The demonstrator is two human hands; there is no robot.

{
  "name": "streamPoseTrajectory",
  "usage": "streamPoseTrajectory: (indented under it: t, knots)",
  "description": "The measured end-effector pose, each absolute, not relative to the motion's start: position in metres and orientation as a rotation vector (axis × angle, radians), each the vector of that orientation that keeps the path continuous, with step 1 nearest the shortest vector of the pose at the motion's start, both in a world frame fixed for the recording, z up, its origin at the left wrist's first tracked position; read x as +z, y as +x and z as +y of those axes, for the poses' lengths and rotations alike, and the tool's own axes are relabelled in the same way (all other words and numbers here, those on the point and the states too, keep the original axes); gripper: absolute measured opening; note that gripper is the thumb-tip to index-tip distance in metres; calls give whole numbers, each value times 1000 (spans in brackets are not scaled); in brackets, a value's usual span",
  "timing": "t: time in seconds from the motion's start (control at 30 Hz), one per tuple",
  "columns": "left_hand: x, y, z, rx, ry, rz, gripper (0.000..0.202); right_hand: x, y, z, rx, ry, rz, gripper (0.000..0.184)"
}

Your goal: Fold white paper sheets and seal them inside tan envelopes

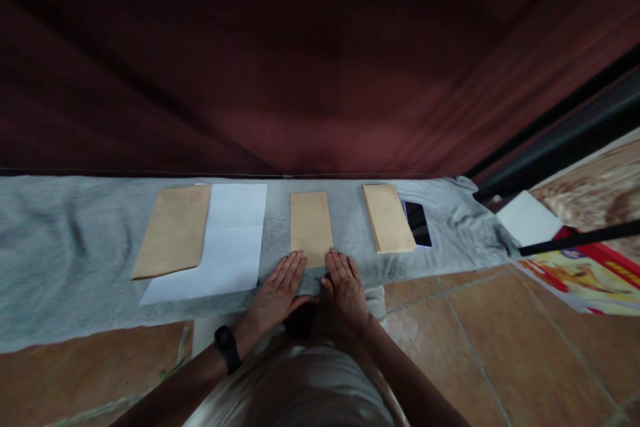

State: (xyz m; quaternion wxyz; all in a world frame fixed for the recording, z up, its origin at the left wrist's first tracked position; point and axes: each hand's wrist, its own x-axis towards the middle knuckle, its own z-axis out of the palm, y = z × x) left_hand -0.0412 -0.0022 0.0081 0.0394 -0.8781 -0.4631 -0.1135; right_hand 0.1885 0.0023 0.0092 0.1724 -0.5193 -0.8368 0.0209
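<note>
Both my hands lie flat, fingers stretched out, on a grey cloth (75,240) spread over the floor. My left hand (277,290), with a black watch on its wrist, and my right hand (345,287) rest side by side at the near end of a single brown envelope (311,227); the fingertips touch or nearly touch its lower edge. Neither hand holds anything. To the left, a larger brown envelope (173,230) lies partly over a white sheet of paper (225,247). To the right sits a stack of brown envelopes (387,218).
A dark phone (417,223) lies face up beside the stack at the right. A dark red curtain (300,67) hangs behind the cloth. Brown floor tiles (500,347) surround me. A white paper (529,219) and a colourful printed sheet (585,273) lie at far right under a black bar.
</note>
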Motion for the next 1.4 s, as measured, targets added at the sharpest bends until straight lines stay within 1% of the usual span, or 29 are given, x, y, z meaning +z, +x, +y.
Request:
streamPoseTrajectory:
  t: [0.1, 0.3, 0.53, 0.73, 0.83, 0.93, 1.03, 1.17, 1.3, 1.4]
  knots:
    - [5, -45, -3, -412, -2675, -1436, 86, 11, 194, 3, 73, -1501, -2335, 56]
    - [4, -49, -6, -430, -2642, -1452, 87, 18, 194, 5, 110, -1523, -2299, 54]
    - [5, -52, -4, -426, -2656, -1405, 76, 19, 162, 0, 231, -1345, -2383, 52]
    - [4, -53, -4, -445, -2689, -1428, 72, 17, 174, 0, 191, -1411, -2318, 55]
    - [5, -54, -3, -511, -2708, -1458, 64, 18, 185, 1, 165, -1477, -2271, 53]
    - [4, -52, 2, -663, -2725, -1609, 48, 19, 189, 1, 150, -1509, -2232, 51]
    - [4, -45, 11, -941, -2653, -1920, 43, 19, 186, 2, 159, -1529, -2199, 50]
    - [10, -32, 27, -1356, -2432, -2443, 51, 18, 179, 5, 172, -1563, -2168, 51]
    - [22, -22, 41, -1781, -2087, -2898, 63, 15, 178, 8, 175, -1543, -2150, 52]
    - [29, -20, 46, -1921, -1933, -3074, 65, 10, 180, 9, 148, -1513, -2142, 57]
